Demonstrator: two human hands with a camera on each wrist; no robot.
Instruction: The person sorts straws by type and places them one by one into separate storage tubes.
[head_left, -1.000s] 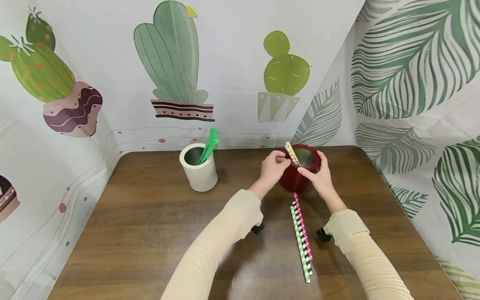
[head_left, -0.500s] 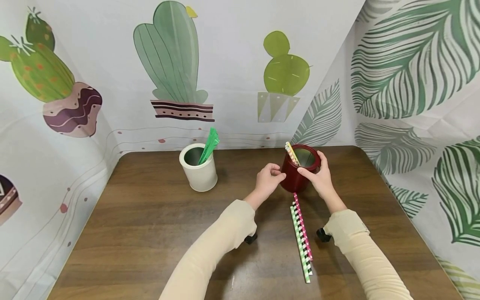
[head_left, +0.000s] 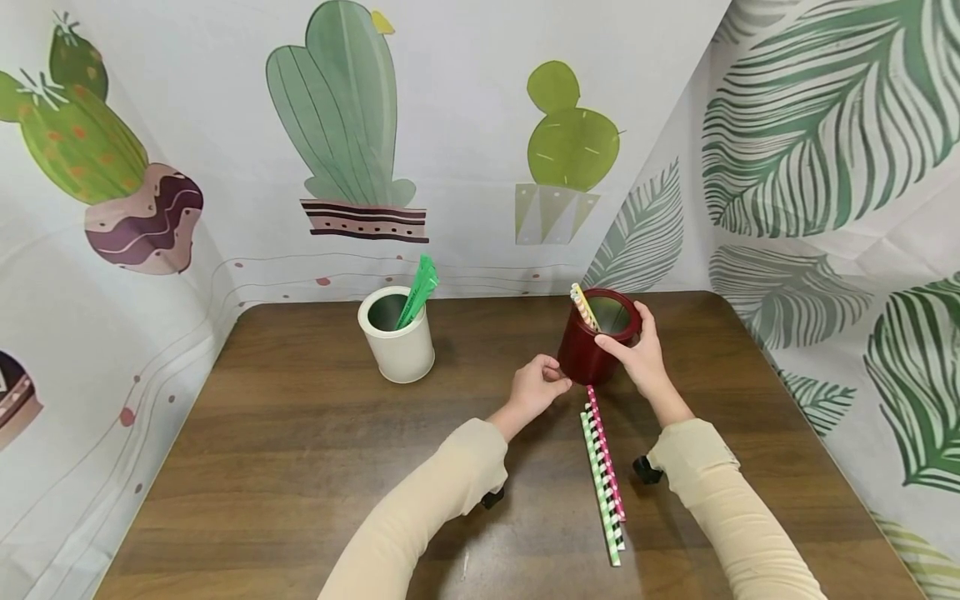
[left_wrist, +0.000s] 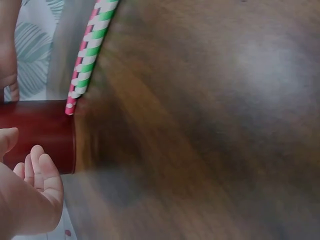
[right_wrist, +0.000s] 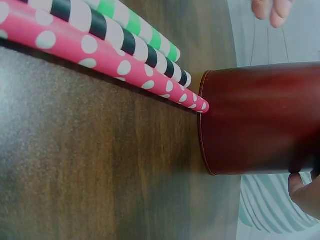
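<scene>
A dark red cylindrical holder (head_left: pixel 588 354) stands upright at the back right, with a few patterned paper straws (head_left: pixel 583 305) leaning out over its left rim. My right hand (head_left: pixel 636 348) grips the holder's right side, thumb on the near rim and fingers round the far side. Low on the left, my left hand (head_left: pixel 534 388) is beside the holder's base with nothing in it; its fingers are loosely bent in the left wrist view. Between my forearms lie a pink polka-dot straw (right_wrist: pixel 125 65), a black-striped straw (right_wrist: pixel 129 44) and a green-striped straw (right_wrist: pixel 146 31), side by side, the pink one's tip at the holder's base.
To the left stands a cream cylindrical holder (head_left: pixel 405 354) with green wrapped sticks (head_left: pixel 420 292) in it. Both holders are on a brown wooden table (head_left: pixel 300 467), near its back edge. Behind hangs a white cloth (head_left: pixel 465 125) printed with cacti and leaves.
My left hand has come away from the straws at the red holder's rim and moved down along its left side to the base. The right hand stays at the rim.
</scene>
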